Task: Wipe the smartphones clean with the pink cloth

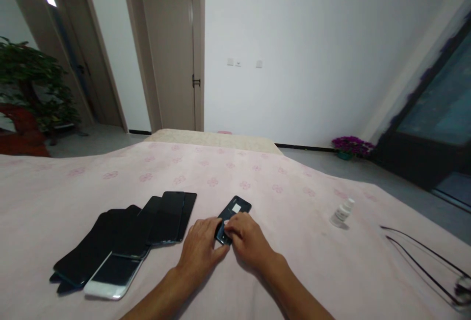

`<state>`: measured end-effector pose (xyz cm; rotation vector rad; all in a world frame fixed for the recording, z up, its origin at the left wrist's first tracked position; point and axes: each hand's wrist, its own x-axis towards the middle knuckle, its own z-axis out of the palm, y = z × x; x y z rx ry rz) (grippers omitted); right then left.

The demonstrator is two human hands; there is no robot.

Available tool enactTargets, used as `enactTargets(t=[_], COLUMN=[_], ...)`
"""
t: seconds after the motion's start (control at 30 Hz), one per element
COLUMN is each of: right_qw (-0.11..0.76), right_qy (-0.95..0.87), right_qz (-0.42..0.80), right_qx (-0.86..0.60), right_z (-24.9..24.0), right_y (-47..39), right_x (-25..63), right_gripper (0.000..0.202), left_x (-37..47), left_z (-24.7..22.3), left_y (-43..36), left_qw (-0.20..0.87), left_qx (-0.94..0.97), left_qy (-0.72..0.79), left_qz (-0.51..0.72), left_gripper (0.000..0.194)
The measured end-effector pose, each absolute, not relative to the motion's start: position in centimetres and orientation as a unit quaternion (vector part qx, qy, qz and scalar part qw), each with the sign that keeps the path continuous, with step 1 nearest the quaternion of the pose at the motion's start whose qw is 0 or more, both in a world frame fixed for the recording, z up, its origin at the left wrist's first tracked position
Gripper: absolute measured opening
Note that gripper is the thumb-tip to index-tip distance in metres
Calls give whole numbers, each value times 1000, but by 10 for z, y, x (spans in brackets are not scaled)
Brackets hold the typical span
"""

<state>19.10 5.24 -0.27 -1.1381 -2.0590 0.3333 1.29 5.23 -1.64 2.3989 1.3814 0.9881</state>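
Observation:
A dark phone [243, 204] lies on the pink cloth in front of me, its back upward with a small white sticker on it. My left hand [201, 241] grips its left edge, the thumb by the lower end. Fingers curled in a pinch, my right hand [248, 239] presses on the lower part of the phone's back. Whatever those fingertips hold, if anything, is too small to make out. To the left is an overlapping pile of several black phones [165, 217], with a white-edged phone [117, 276] at its near side.
A small clear bottle with a white cap [342, 213] stands on the right of the flower-patterned cloth [294, 261]. Black-framed glasses [423, 256] lie at the far right edge. Beyond the table are a closed door [171, 60] and purple flowers [351, 146].

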Motion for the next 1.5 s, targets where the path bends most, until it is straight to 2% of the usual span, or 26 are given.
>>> enactTargets(t=[0.1,0.3,0.4,0.53,0.73,0.9,1.07,1.17,1.27,1.4,1.5], right_qw=[387,451,498,564,594,596,606,582,538,497,457], right_qy=[-789,-631,-562,-489,-462,-487,-535,-592,-631,-628,-646], right_qz=[197,330,410,476,485,452,361,302,309,370,366], right_qx=[-435,-538,-518,-464,-445,-449,-465,-468,-466,-470,-490], right_z=[-3,0,4,16,24,18,19,18,10,-4,-7], right_y=[49,56,59,60,59,62,63,61,60,64,64], right_x=[187,191,194,198,195,186,181,182,186,190,191], right_gripper=[27,34,31,38,35,30,21,15,18,25,28], left_x=[13,12,11,8,11,19,21,15,6,-3,-7], left_z=[-17,-19,-17,-12,-6,-2,4,6,6,7,9], left_y=[53,55,55,55,59,66,75,77,73,70,71], left_qw=[98,112,135,185,274,345,285,236,228,270,302], left_qx=[813,811,806,780,727,681,701,732,754,763,756], left_qy=[471,477,470,458,433,450,453,444,451,466,486], left_qz=[328,321,334,385,457,462,471,460,420,357,319], left_gripper=[43,48,53,50,36,30,17,16,14,16,30])
